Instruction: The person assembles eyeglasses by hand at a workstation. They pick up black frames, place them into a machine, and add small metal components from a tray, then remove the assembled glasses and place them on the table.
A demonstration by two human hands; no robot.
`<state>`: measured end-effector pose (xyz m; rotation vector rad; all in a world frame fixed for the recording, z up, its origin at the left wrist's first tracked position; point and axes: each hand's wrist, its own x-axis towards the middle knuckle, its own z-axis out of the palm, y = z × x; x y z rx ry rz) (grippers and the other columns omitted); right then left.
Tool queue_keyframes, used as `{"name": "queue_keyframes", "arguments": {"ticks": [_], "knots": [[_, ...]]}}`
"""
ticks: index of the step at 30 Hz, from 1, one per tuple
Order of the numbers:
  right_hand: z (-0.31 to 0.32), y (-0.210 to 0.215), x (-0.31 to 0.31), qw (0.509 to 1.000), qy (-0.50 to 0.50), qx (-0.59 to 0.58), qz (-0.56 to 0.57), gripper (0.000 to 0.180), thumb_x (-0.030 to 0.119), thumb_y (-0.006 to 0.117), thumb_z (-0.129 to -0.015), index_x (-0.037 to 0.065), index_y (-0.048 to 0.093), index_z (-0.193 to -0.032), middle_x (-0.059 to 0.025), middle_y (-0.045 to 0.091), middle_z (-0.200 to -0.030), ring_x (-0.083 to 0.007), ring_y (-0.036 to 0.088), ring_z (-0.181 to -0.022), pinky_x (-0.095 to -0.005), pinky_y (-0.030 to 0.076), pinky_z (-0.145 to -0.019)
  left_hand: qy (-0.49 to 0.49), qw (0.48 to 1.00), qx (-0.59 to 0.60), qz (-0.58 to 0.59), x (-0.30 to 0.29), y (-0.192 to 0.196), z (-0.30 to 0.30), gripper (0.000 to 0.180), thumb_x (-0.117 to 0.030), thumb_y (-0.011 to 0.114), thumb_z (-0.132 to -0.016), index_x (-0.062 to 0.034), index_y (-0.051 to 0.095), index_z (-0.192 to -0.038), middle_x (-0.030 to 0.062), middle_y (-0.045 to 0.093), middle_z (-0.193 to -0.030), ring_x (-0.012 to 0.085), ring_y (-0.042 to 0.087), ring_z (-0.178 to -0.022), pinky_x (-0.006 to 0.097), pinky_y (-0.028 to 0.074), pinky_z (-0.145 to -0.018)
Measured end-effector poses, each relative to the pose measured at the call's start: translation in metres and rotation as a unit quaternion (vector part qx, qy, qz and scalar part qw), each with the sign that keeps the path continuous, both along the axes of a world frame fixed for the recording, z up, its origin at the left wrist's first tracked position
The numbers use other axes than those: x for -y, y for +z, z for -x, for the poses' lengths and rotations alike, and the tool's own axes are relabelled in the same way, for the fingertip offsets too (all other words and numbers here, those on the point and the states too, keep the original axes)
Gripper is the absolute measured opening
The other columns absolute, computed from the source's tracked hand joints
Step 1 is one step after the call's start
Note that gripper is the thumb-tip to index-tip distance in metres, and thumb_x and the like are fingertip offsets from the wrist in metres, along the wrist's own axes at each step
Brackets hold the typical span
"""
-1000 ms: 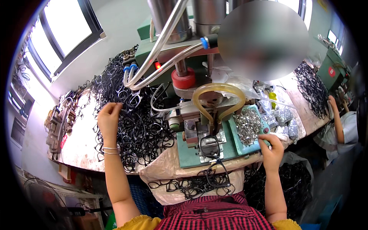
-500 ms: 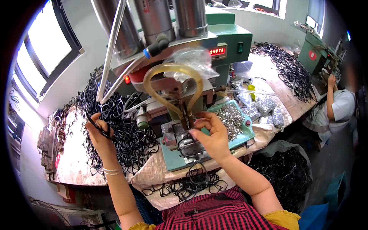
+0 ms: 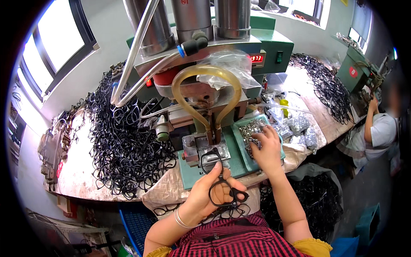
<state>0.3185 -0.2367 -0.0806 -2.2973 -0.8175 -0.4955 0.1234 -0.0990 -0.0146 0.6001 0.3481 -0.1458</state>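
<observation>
Cluttered around the green press machine (image 3: pixel 239 55), the tabletop (image 3: pixel 77 171) carries a large pile of black eyeglass frames (image 3: pixel 124 145). Left hand (image 3: pixel 214 195) grips one black plastic eyeglass frame (image 3: pixel 218 180) at its fixture; right hand (image 3: pixel 267 150) dips spread fingers into the tray of small metal parts (image 3: pixel 252 128) beside it; most frames look unprocessed.

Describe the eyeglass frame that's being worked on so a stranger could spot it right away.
Start at the green press machine mid-bench and drop to its small metal fixture. The black eyeglass frame reaches from there into the left hand; unlike the heaped frames to the left, it is alone and held.

left hand (image 3: pixel 212 193) grips a black eyeglass frame (image 3: pixel 219 180) at the press; right hand (image 3: pixel 266 147) rests in the parts tray (image 3: pixel 239 141).
</observation>
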Motion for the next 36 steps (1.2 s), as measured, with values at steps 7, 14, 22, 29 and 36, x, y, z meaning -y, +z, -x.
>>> {"name": "queue_keyframes", "arguments": {"ticks": [7, 14, 22, 29, 36], "knots": [[-0.009, -0.03, 0.003, 0.996, 0.053, 0.038, -0.062, 0.011, 0.012, 0.074, -0.076, 0.009, 0.071, -0.086, -0.0157, 0.065, -0.118, -0.0384, 0.056, -0.123, -0.0475, 0.049, -0.096, 0.012, 0.999, 0.023, 0.039, 0.001, 0.005, -0.001, 0.04, -0.049, 0.035, -0.108, -0.0125, 0.048, -0.095, 0.0187, 0.072, -0.093, 0.0309, 0.072, -0.079, 0.041, 0.058, -0.067], [-0.035, -0.014, -0.022, 0.985, 0.147, 0.061, -0.072, 0.016, 0.003, 0.067, -0.079, 0.0, 0.065, -0.095, -0.0176, 0.069, -0.099, -0.0384, 0.065, -0.101, -0.0437, 0.052, -0.087, -0.017, 0.993, 0.076, -0.091, -0.015, -0.032, 0.032, 0.051, -0.047, 0.032, -0.109, -0.0022, 0.054, -0.121, 0.0225, 0.068, -0.111, 0.0278, 0.067, -0.105, 0.036, 0.056, -0.085], [-0.016, -0.055, 0.032, 0.8, 0.022, -0.313, -0.512, 0.008, 0.001, 0.066, -0.092, 0.001, 0.064, -0.1, -0.0015, 0.066, -0.091, -0.0091, 0.061, -0.084, -0.023, 0.048, -0.082, 0.434, 0.676, 0.011, -0.596, -0.08, 0.005, 0.12, 0.006, 0.003, 0.062, -0.092, 0.0001, 0.064, -0.096, 0.0084, 0.07, -0.098, 0.0132, 0.064, -0.086, 0.027, 0.05, -0.078], [-0.008, -0.022, -0.048, 0.866, 0.107, -0.268, -0.409, 0.013, 0.003, 0.069, -0.092, 0.001, 0.072, -0.104, 0.0007, 0.07, -0.096, -0.0076, 0.061, -0.086, -0.022, 0.047, -0.079, 0.237, 0.197, -0.17, -0.936, -0.196, -0.015, 0.021, 0.03, -0.029, 0.085, -0.071, -0.0066, 0.07, -0.084, 0.0094, 0.062, -0.089, 0.0306, 0.058, -0.091, 0.042, 0.048, -0.079], [0.004, -0.034, 0.032, 0.964, -0.028, -0.133, -0.228, 0.012, -0.001, 0.066, -0.088, 0.0, 0.071, -0.099, -0.0091, 0.07, -0.095, -0.0203, 0.065, -0.09, -0.0311, 0.05, -0.085, 0.18, 0.557, -0.181, -0.79, -0.26, -0.025, 0.031, 0.022, -0.024, 0.066, -0.089, -0.0016, 0.068, -0.087, 0.0131, 0.07, -0.085, 0.0303, 0.066, -0.074, 0.042, 0.055, -0.066]]}}
